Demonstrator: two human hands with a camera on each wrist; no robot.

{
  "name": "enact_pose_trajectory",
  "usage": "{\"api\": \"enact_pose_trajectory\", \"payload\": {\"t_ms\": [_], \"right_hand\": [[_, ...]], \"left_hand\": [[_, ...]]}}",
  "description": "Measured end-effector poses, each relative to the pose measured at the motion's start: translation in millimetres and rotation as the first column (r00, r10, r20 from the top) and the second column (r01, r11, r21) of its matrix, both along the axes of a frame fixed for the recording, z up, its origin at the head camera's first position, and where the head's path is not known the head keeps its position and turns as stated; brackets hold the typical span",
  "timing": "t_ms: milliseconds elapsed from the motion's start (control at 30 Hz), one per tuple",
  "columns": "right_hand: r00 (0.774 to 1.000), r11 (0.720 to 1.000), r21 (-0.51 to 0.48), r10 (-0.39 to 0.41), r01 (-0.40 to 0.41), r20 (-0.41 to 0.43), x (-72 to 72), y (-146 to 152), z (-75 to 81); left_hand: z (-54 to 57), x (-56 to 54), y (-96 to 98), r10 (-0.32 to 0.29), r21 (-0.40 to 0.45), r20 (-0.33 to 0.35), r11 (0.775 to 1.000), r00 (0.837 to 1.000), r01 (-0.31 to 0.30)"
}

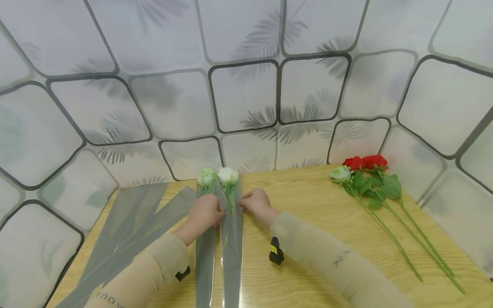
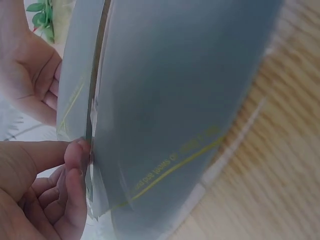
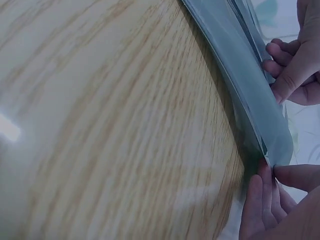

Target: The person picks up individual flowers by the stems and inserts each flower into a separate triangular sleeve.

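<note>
A white rose (image 1: 228, 176) lies inside a long grey flower sleeve (image 1: 232, 273) on the table in the head view. My left hand (image 1: 204, 214) pinches this sleeve's left edge between thumb and finger, just below the bloom. At the opposite edge, the thumb and fingers of my right hand (image 1: 256, 201) pinch the film. The left wrist view shows the left hand (image 2: 47, 192) at the sleeve edge, near a yellow printed line. In the right wrist view the right hand (image 3: 280, 202) grips the film's edge. Left of this sleeve lies a second sleeved, pale green rose (image 1: 206, 176).
More flat grey sleeves (image 1: 127, 214) overlap on the left of the wooden table (image 1: 308, 188). Two red roses (image 1: 363, 162) and a pale green-white rose (image 1: 340, 173) with long stems lie at the right. A patterned curtain (image 1: 246, 98) borders the table's back and sides.
</note>
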State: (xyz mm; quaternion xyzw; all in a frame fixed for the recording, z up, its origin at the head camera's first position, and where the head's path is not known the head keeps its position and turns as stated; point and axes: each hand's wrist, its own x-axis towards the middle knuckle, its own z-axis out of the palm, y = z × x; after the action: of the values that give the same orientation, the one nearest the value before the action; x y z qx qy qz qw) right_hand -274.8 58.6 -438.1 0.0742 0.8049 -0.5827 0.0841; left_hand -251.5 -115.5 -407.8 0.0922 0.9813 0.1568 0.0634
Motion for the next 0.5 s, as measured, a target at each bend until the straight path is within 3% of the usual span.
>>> {"api": "enact_pose_trajectory", "payload": {"t_ms": [500], "right_hand": [[0.997,0.996,0.046,0.076,-0.076,0.008,-5.9,5.6,-1.5]], "left_hand": [[-2.7,-2.0,-1.6,-0.006,-0.046,-0.043,0.999,0.999,0.004]]}}
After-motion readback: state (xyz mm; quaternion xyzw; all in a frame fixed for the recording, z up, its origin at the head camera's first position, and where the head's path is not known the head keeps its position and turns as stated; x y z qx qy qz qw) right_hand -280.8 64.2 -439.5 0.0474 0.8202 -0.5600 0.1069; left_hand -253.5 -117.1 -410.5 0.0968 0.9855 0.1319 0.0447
